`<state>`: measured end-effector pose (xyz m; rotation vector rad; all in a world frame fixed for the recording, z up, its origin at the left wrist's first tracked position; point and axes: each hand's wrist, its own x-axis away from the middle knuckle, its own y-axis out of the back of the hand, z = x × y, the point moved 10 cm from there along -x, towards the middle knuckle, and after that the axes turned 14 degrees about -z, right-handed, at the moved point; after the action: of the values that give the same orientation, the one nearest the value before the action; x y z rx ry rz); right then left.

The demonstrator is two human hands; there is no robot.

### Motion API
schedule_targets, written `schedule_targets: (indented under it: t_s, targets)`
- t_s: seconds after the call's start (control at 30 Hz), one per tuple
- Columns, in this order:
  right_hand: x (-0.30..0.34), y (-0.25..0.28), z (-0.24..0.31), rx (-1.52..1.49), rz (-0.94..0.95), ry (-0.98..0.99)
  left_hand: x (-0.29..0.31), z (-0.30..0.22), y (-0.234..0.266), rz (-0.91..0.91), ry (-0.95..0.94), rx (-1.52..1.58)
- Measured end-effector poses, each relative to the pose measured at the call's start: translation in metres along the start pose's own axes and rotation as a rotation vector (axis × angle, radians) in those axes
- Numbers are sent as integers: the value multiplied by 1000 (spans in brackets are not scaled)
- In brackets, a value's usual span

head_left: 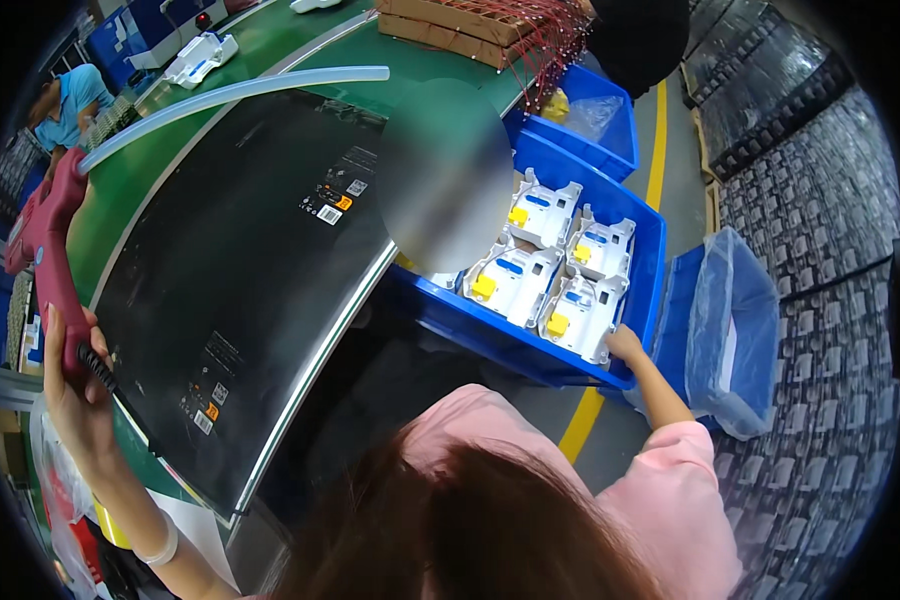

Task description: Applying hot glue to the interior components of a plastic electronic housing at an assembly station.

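Observation:
My left hand (78,380) is closed around the handle of a dark pink hot glue gun (52,245), held up at the left over the bench edge. A long translucent glue stick (230,92) curves out of the gun to the right, and a coiled black cord (97,366) leaves its grip. At the right, my right hand (625,344) reaches into a blue crate (490,324), its fingers closed on the near right corner of a white plastic housing (590,312). That housing carries a yellow block. Several similar housings (510,280) lie beside it.
A black mat (220,270) with stickers covers part of the green bench (420,50). Cardboard trays (450,35) with red wires stand at the far side. Right of the crate is a plastic-lined blue bin (735,330). A co-worker (75,98) sits far left. The picture's middle is blurred.

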<state>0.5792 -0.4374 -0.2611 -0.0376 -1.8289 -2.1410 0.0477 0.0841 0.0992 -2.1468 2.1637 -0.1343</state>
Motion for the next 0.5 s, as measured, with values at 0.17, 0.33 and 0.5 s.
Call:
schedule_targets:
  t_s: [0.17,0.33,0.5]
  targets:
    - [21,2,37,71,354,-162,6,-1,14,-96,23,-2]
    - [29,85,147,361,293,144,12,12,-8,-39,49,-103]
    - [155,150,390,-425,415,893,28,21,-57,183,76,-43]
